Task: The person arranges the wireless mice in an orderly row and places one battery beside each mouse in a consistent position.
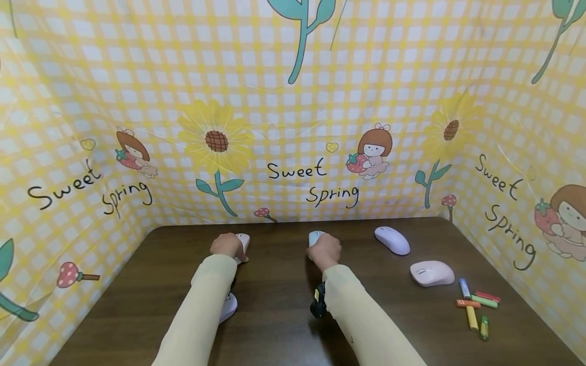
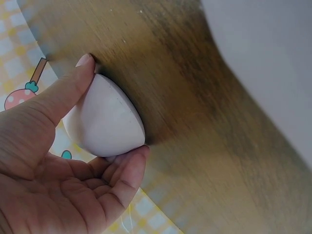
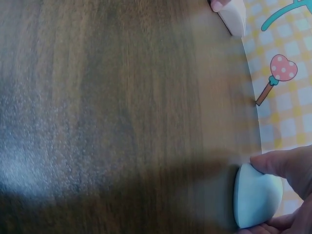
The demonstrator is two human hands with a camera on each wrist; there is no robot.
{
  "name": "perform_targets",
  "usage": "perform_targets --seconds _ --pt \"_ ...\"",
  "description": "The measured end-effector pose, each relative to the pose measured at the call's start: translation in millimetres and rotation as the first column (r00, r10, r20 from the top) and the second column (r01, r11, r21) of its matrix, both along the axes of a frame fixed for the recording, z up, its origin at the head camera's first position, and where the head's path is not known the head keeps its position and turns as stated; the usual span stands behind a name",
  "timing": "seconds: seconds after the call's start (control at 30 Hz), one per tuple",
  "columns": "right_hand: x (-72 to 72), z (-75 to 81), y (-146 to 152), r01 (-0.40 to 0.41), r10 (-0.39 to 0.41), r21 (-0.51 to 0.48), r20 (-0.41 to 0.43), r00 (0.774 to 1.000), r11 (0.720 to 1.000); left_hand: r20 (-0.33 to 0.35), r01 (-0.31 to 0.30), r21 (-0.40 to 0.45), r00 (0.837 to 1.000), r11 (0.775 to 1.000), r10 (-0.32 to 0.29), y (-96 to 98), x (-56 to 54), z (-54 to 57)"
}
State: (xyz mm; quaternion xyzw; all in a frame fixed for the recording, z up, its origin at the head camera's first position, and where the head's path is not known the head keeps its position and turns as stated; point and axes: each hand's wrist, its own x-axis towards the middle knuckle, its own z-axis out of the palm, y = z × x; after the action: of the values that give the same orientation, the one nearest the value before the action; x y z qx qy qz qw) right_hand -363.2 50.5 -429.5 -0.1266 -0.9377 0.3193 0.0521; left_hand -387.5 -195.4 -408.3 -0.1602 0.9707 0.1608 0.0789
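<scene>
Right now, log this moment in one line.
left hand: grips pinkish mouse | right hand: grips pale-blue mouse | batteries: right of hands

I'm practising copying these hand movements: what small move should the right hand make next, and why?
Perhaps lift the light blue mouse slightly with the right hand: thumb and fingers hold it from opposite sides, so the grip looks ready, and the left hand grips a different, pale pink mouse.
</scene>
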Motion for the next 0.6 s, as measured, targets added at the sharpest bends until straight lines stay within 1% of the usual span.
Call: perform_targets --seconds 0.17,0.4,0.6 --pt "0.2 1.4 0.8 -0.002 0.002 0.007 0.002 1.0 1.0 0.001 0.006 -0.008 1.0 1.0 -0.006 0.5 0.3 1.0" --pt "-0.5 1.3 0.2 -0.025 0.025 0.072 0.011 1.0 0.997 0.027 -0.002 -0.032 1.0 0.999 0.003 2.5 0.8 2.9" --pt "0.3 3.4 -1.0 -0.037 0.035 0.096 0.021 0.999 0.995 0.041 -0.006 -0.047 0.999 0.999 0.008 4.0 -0.5 3.3"
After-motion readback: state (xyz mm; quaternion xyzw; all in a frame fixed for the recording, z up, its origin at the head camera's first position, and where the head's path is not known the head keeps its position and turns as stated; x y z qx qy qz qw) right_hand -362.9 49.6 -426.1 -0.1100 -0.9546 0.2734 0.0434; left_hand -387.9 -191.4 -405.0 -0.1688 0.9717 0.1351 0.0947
